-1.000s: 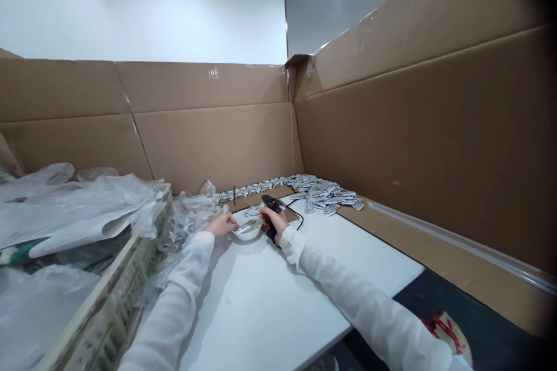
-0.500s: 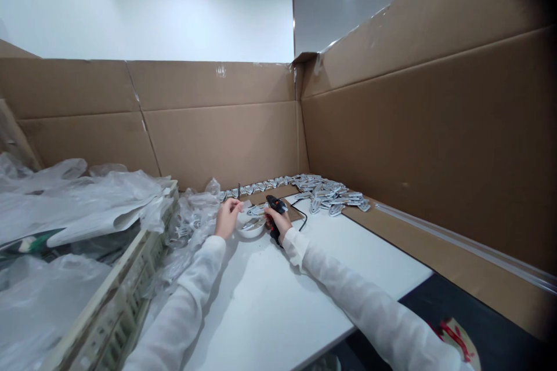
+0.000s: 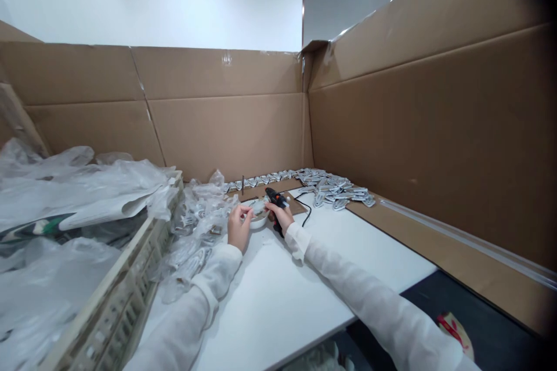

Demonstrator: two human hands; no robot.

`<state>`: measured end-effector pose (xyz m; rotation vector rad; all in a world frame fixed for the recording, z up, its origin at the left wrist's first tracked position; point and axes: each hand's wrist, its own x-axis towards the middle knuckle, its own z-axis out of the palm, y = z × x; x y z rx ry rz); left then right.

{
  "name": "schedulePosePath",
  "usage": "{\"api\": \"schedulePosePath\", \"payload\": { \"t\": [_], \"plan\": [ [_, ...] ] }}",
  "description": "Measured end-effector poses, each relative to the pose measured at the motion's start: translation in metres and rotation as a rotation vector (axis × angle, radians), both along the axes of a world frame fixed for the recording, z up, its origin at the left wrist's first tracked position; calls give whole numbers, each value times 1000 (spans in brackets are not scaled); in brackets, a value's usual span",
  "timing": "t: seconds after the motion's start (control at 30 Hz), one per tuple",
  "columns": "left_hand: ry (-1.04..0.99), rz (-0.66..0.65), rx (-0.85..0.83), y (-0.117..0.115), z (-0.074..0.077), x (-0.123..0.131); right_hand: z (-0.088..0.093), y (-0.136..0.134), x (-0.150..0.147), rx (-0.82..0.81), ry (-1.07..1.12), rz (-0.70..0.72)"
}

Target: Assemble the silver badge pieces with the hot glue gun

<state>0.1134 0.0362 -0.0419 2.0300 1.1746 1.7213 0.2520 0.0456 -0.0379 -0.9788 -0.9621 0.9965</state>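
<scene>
My right hand (image 3: 281, 217) is wrapped round a black glue gun (image 3: 275, 198) with orange parts, its body slanting over the rim of a white bowl (image 3: 260, 222). At the bowl's left side is my left hand (image 3: 240, 225), thumb and fingers pinched together. Whatever sits between those fingertips is too small to make out. Small pale pieces (image 3: 257, 207) show in or over the bowl, partly hidden by the hands. A black cord (image 3: 308, 214) curves over the white table (image 3: 278, 295) to the right of the glue gun.
Many grey-white flat pieces (image 3: 335, 188) are heaped at the back right, with a row of similar ones (image 3: 261, 179) along the back. Clear plastic bags (image 3: 195, 226) lie left, beside a cream plastic crate (image 3: 126, 295). Cardboard walls (image 3: 230, 127) enclose the back and right.
My left hand has moved down and toward the bowl's near left side; the pale piece seen at its fingertips no longer shows clearly. The right hand keeps hold of the glue gun. The view has tilted down slightly.
</scene>
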Motion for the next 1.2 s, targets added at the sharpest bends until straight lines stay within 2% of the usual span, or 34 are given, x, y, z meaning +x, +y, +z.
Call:
{"api": "schedulePosePath", "payload": {
  "t": [0.13,0.33,0.67,1.03,1.2],
  "plan": [
    [-54,-36,-41,-2,-2,2,3,-6,-2,19,-11,9],
    [-62,9,-91,-1,-1,1,4,-10,-6,150,-91,53],
    [-73,-6,-41,0,0,-1,8,-13,-5,156,-153,56],
    [-76,8,-67,2,-2,-1,9,-13,-4,261,-254,57],
    [-50,18,-90,1,-1,-1,8,-14,-5,240,-229,47]
  ]
}}
